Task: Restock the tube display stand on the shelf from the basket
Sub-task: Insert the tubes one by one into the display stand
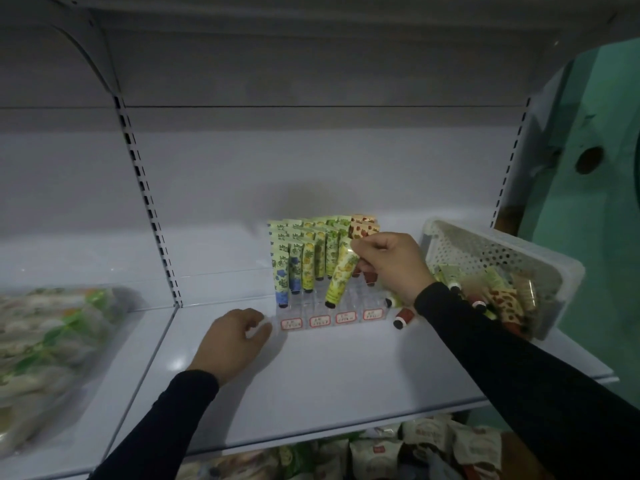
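Note:
A clear tiered tube display stand (341, 318) sits on the white shelf (311, 382), with several green, yellow, blue and red patterned tubes upright in it. My right hand (389, 263) pinches the top of a yellow-green tube (341, 277), cap down and tilted over a front slot of the stand. My left hand (235, 337) rests curled against the stand's front left corner. The white perforated basket (540, 261) is tipped on its side at the right, with several tubes spilling from it. A red tube (403, 318) lies loose on the shelf beside the stand.
Bagged goods in clear wrap (52, 348) lie on the shelf section to the left. More packets (398, 448) fill the shelf below. A slotted upright (152, 216) divides the shelf sections. A green wall (595, 202) stands right of the basket.

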### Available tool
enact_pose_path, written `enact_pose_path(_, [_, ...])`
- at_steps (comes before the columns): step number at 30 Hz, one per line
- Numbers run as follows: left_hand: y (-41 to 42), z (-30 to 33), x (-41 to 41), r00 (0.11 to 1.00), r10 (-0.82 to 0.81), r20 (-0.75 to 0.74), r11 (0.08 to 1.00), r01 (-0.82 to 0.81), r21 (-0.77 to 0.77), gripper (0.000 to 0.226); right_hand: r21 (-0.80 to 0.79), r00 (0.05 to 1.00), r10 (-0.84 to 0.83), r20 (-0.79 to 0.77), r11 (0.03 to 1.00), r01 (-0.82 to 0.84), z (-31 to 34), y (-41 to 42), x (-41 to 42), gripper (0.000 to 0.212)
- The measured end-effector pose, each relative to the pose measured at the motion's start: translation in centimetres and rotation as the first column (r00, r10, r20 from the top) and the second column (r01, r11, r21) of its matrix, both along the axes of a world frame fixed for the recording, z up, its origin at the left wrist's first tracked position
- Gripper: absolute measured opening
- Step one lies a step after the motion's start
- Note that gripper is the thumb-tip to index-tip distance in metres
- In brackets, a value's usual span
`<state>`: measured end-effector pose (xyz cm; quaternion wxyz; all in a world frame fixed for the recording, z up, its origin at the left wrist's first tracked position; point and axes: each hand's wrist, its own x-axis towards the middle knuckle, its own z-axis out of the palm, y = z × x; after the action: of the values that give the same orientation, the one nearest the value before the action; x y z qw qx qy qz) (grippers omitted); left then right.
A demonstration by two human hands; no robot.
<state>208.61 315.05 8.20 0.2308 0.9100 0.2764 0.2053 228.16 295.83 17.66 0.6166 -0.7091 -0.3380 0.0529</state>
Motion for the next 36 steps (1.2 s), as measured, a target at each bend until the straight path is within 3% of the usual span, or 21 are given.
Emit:
enact_pose_path(3, [1.0,-0.8,0.1,0.985,0.012,-0.174,0.989,0.014,0.148,0.063,0.0,0.992,-0.08,0.094,0.997,0.081,0.3,0.6,0.7,0.015])
enact_pose_path(6, [1.1,-1.7,0.4,0.963,0.022,-0.27,0.964,0.052,0.263,0.069,-0.018,0.97,-0.13,0.204,0.991,0.136,0.8,1.4,1.2,0.018])
enact_pose_path(11, [1.1,-2.3,0.7,0.943,0.03,-0.33,0.966,0.058,0.251,0.089,-0.043,0.947,-0.129,0.294,0.988,0.148,1.1,3.3,1.7,0.023])
enact_pose_path(16, [1.1,-2.3,0.6,0.94,0.02,-0.34,0.967,0.068,0.246,0.069,-0.087,0.921,-0.116,0.371,0.983,0.159,0.5,5.1,2.0,0.029])
enact_pose_path(21, [1.0,-2.3,0.6,0.963,0.029,-0.268,0.957,0.051,0.284,0.082,-0.164,0.903,-0.09,0.421,0.971,0.173,-0.3,6.2,2.3,0.03])
enact_pose_path(36, [1.3,-2.6,0.7,0.967,0.033,-0.254,0.951,0.048,0.305,0.079,-0.221,0.877,-0.034,0.479,0.962,0.158,-0.9,7.0,2.2,0.027])
